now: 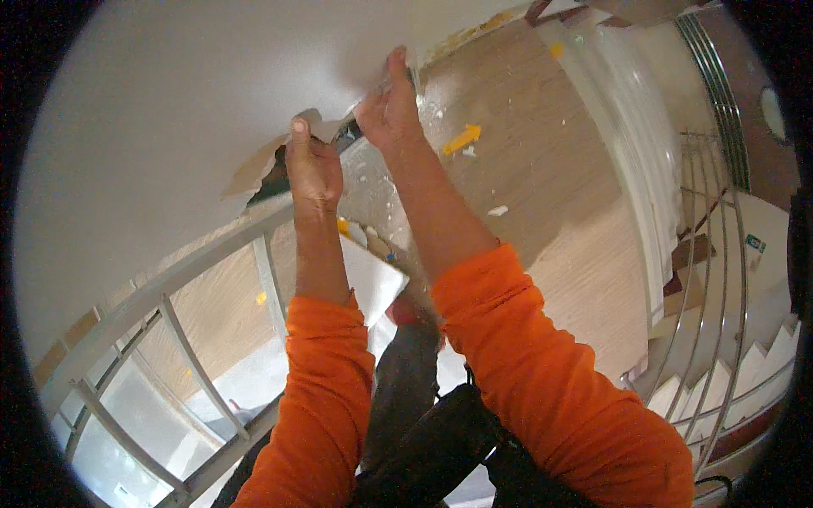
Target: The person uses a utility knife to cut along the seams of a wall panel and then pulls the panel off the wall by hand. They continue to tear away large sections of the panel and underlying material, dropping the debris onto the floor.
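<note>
My left hand (313,165) is closed at the lower edge of a large pale board (195,102), its thumb pointing up. My right hand (388,106) grips the same edge farther right and higher, fingers curled and thumb raised. Between them is a ragged dark gap (343,134) with grey material in it; what lies behind my fingers is partly hidden. A white broken slab (373,279) with a crumbled edge sits beneath my forearms, beside a red shoe (402,309) and dark trousers.
A metal ladder-like frame (178,334) spans the lower left. A wood-look floor (525,169) carries a yellow arrow sticker (461,138) and scattered white scraps. Plastic-covered material (635,127) runs along the right, beside metal railings (711,254) and white stair steps (754,372).
</note>
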A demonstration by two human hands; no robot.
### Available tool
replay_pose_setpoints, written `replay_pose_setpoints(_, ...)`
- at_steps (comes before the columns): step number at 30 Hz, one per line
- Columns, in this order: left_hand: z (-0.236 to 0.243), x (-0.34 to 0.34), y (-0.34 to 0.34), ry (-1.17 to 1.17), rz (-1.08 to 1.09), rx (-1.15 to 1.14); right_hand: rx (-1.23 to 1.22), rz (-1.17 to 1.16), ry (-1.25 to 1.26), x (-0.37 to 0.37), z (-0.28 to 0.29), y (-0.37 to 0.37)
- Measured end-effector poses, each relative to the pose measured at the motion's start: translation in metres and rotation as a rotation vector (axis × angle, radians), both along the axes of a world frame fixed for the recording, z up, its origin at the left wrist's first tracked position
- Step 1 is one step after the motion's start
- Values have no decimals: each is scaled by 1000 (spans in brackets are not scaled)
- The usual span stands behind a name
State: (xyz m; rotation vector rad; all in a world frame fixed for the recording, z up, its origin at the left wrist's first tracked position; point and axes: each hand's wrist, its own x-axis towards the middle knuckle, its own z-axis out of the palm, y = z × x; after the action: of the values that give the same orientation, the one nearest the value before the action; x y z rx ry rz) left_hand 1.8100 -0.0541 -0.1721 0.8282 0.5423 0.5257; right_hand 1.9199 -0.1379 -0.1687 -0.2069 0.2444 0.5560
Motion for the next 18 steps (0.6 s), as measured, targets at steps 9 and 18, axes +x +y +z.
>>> replay_pose_setpoints(9,14,8,-6,145,-35,155,-64,86,66,5,-13,-3)
replay_pose_setpoints(18,14,4,-1,60,3,49,63,112,131,11,7,-20)
